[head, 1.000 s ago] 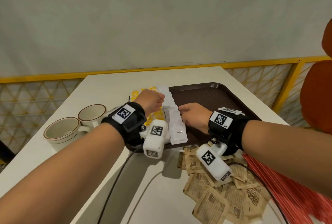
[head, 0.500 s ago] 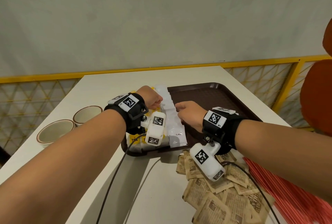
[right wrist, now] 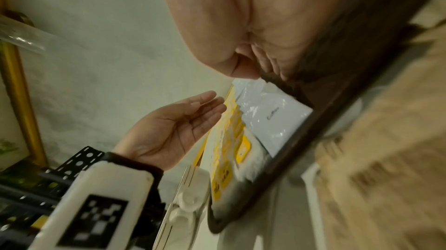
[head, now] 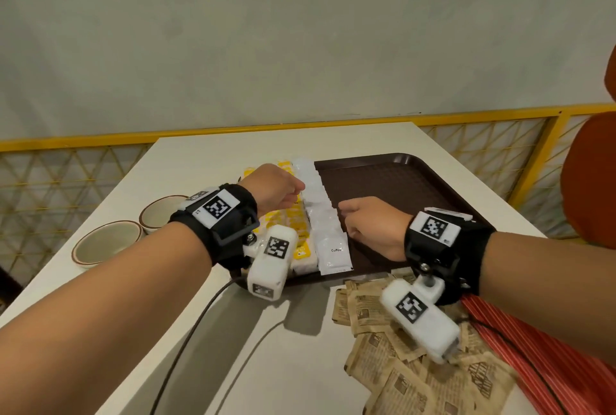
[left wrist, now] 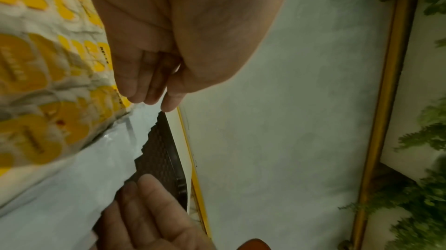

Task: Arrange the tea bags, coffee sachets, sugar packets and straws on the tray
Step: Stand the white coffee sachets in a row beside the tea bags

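Note:
A brown tray point(head: 400, 181) lies on the white table. Along its left side run yellow packets point(head: 293, 218), and beside them a row of overlapping white coffee sachets point(head: 328, 238). My left hand point(head: 283, 186) is over the yellow packets, its straight fingers point(left wrist: 154, 97) touching the left edge of the sachet row. On the tray, my right hand point(head: 363, 221) has its fingers point(left wrist: 149, 206) against the row's right edge. Neither hand holds anything. Brown printed packets point(head: 400, 374) and red straws point(head: 533, 364) lie on the table near me, partly under my right wrist.
Two cream cups point(head: 106, 241) point(head: 160, 214) stand on the table left of the tray. The right half of the tray is bare. An orange chair point(head: 590, 174) stands at the right, and a yellow railing runs behind the table.
Both hands stay at the white sachet row with only small shifts. My left forearm has swung inward, and the view has shifted slightly.

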Available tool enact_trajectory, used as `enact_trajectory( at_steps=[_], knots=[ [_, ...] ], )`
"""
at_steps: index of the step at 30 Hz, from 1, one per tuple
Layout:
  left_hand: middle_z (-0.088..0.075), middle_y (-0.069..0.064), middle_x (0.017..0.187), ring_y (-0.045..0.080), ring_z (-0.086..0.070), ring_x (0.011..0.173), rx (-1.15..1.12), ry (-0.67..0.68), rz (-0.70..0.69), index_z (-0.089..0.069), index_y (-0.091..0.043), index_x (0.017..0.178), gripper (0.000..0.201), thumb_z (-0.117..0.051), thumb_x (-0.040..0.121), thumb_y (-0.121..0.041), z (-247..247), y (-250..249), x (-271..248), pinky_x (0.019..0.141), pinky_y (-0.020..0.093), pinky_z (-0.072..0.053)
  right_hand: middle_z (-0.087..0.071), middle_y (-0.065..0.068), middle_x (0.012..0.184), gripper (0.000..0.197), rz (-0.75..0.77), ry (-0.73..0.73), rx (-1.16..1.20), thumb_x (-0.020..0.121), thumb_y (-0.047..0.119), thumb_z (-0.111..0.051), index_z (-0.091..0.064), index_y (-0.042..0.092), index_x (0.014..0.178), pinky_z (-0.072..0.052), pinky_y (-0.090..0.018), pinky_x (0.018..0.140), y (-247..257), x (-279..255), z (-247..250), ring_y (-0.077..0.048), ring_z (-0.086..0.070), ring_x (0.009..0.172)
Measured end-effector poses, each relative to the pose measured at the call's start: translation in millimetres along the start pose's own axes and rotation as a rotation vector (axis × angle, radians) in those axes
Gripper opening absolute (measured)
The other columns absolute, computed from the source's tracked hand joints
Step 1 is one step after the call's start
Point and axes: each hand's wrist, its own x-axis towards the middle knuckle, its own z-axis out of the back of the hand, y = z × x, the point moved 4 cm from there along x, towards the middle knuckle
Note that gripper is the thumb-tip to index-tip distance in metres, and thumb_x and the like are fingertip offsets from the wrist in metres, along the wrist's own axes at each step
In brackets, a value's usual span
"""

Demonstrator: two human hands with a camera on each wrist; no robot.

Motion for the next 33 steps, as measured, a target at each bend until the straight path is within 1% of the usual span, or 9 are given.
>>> enact_trajectory(
  at_steps=[4,5,6,10,15,21,26,30,33],
  knots=[
    [-0.057,0.012,0.094,0.021,-0.056,0.091,-0.025,0.059,0.035,-0.063,-0.002,0.092,0.019,-0.045,0.096,-0.001,-1.0,13.3,-8.4,0.084,0.024,-0.049,-0.061,-0.017,0.123,0.048,0.026,0.096,-0.040,0.065,0.001,-0.047,-0.061,-0.004,0.111,-0.030,-0.062,0.106,-10.9,-7.0,-14.6,-0.041,-0.056,0.110],
    [-0.054,0.012,0.093,0.021,-0.053,0.089,-0.032,0.070,0.044,-0.061,-0.004,0.087,0.020,-0.044,0.096,-0.001,-2.0,15.4,-8.9,0.080,0.022,-0.048,-0.026,-0.026,0.131,0.053,0.030,0.106,-0.062,0.056,0.007,-0.048,-0.056,-0.008,0.106,-0.018,-0.066,0.098,-15.2,-1.4,-17.1,-0.043,-0.026,0.124],
    [-0.050,0.011,0.091,0.021,-0.049,0.086,-0.051,0.082,0.049,-0.058,-0.007,0.082,0.022,-0.043,0.096,0.000,-3.5,16.7,-8.4,0.075,0.020,-0.046,-0.034,0.005,0.101,0.055,0.035,0.100,-0.064,0.053,0.009,-0.046,-0.053,-0.010,0.104,-0.009,-0.046,0.076,-18.0,5.1,-17.1,-0.018,-0.029,0.088],
    [-0.042,0.005,0.084,0.015,-0.040,0.075,-0.189,0.061,0.097,-0.053,-0.012,0.080,0.020,-0.045,0.098,-0.007,-6.1,20.3,-2.9,0.065,0.021,-0.036,-0.059,-0.006,0.111,0.045,0.043,0.091,-0.057,0.074,0.000,-0.043,-0.058,-0.004,0.116,-0.043,-0.029,0.088,-7.3,7.9,-17.4,-0.024,-0.055,0.101],
    [-0.047,0.014,0.133,0.025,-0.042,0.128,-0.374,0.079,0.110,-0.046,-0.001,0.132,0.048,-0.037,0.102,-0.037,-15.2,15.1,8.1,0.108,0.035,-0.034,-0.051,-0.006,0.095,0.046,0.049,-0.023,-0.143,0.090,0.000,-0.039,-0.043,-0.005,0.136,-0.039,-0.034,0.083,18.6,30.5,-9.8,-0.026,-0.047,0.091],
    [-0.034,0.020,0.148,0.031,-0.034,0.137,-0.407,0.028,0.125,-0.040,0.003,0.137,0.058,-0.034,0.102,-0.043,-26.7,7.7,14.3,0.110,0.037,-0.031,-0.036,-0.001,0.072,0.019,0.082,0.010,-0.564,0.093,0.000,-0.043,-0.052,0.011,0.079,-0.037,-0.028,0.071,28.7,46.3,-14.4,-0.023,-0.051,0.079],
    [-0.056,0.012,0.115,0.024,-0.049,0.117,-0.423,-0.036,0.051,-0.044,0.005,0.135,0.053,-0.034,0.103,-0.036,-12.7,5.6,7.1,0.098,0.030,-0.040,-0.059,-0.008,0.116,0.022,0.266,0.021,-1.118,0.094,0.012,-0.056,-0.059,0.003,0.114,-0.040,-0.027,0.087,44.0,26.6,-1.4,-0.024,-0.056,0.110],
    [-0.060,0.009,0.107,0.022,-0.058,0.105,-0.233,0.007,-0.089,-0.061,-0.003,0.112,0.031,-0.049,0.098,-0.027,-2.1,7.8,-33.0,0.091,0.027,-0.046,-0.057,-0.009,0.107,0.026,0.083,0.135,-0.220,0.095,0.005,-0.049,-0.054,0.007,0.121,-0.047,-0.027,0.078,43.7,-18.6,20.3,-0.017,-0.057,0.088],
    [-0.068,-0.002,0.111,0.012,-0.063,0.105,0.131,0.155,-0.239,-0.069,-0.013,0.109,0.022,-0.059,0.093,-0.024,-8.2,14.7,-75.1,0.094,0.025,-0.049,-0.067,-0.003,0.110,0.020,0.087,0.298,-0.431,0.092,0.011,-0.059,-0.062,0.017,0.111,-0.053,-0.024,0.083,37.4,-68.8,41.8,-0.013,-0.064,0.095]
  ],
)
